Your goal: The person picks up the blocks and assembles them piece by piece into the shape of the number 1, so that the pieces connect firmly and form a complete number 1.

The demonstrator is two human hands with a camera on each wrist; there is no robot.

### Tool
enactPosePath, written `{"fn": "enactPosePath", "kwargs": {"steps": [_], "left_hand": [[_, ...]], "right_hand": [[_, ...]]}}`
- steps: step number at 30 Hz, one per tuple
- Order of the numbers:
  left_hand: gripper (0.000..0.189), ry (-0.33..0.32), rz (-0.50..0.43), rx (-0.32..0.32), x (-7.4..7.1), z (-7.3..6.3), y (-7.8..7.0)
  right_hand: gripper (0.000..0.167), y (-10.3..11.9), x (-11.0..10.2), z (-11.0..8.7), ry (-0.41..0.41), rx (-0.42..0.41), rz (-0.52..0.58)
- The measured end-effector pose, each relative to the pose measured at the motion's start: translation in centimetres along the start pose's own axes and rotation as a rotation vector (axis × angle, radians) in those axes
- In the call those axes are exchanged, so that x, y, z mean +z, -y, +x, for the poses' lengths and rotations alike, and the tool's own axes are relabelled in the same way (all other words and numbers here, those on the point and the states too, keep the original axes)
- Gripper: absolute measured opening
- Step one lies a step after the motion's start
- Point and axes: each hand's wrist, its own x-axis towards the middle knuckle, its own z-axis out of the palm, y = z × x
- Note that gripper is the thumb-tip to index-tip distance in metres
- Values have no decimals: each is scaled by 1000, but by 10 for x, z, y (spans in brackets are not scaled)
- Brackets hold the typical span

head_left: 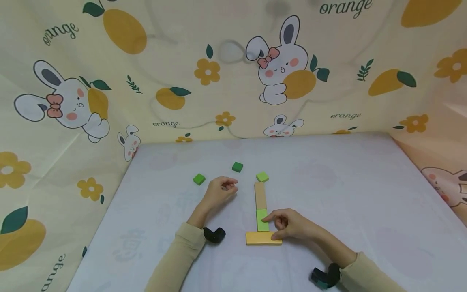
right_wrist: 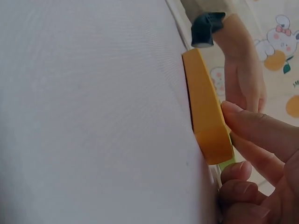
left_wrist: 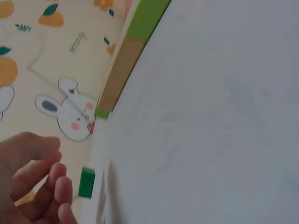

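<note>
My right hand (head_left: pixel 293 224) is over the lower end of a line of blocks, its thumb on the right end of a flat yellow block (head_left: pixel 257 238). Its index fingertip touches the lime green block (head_left: pixel 261 215) just above, while the other fingers curl inward. Beyond the lime green block, in line with it, lies a tan wooden block (head_left: pixel 260 195). In the right wrist view the thumb rests on the top edge of the yellow block (right_wrist: pixel 205 100). My left hand (head_left: pixel 218 192) hovers left of the tan block, fingers loosely bent and holding nothing.
A small lime green block (head_left: pixel 262 176) sits at the tan block's far end. A dark green block (head_left: pixel 237 167) and a bright green block (head_left: pixel 199 179) lie farther left on the white tabletop (head_left: pixel 339 182). A printed cloth (head_left: pixel 226 93) rises behind the table.
</note>
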Motion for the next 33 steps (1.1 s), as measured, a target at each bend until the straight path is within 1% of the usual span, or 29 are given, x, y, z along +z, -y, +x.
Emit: {"fn": "enactPosePath", "kwargs": {"steps": [1, 2, 5, 8, 11, 16, 21, 25, 29, 33], "left_hand": [[21, -8, -4, 3, -1, 3, 1], [21, -17, -8, 11, -3, 6, 3], [22, -29, -27, 18, -6, 16, 5], [25, -28, -33, 15, -8, 25, 6], [27, -23, -32, -6, -10, 33, 6], [28, -22, -8, -23, -13, 45, 5], [32, -2, -5, -12, -13, 57, 7], [37, 1, 26, 0, -12, 66, 14], [41, 24, 63, -18, -11, 75, 21], [46, 70, 103, -48, -11, 81, 23]], "right_hand": [[45, 0, 0, 0, 0, 14, 0], [46, 0, 0, 0, -3, 48, 14], [47, -2, 1, -1, -8, 82, 22], [47, -4, 1, -1, -9, 86, 42], [48, -5, 1, -1, -6, 86, 50], [48, -4, 2, -1, 2, 89, 48], [48, -2, 0, -1, 10, 99, 42], [49, -1, 0, -1, 16, 99, 46], [49, -1, 0, -1, 18, 98, 51], [49, -2, 0, 0, 19, 95, 44]]}}
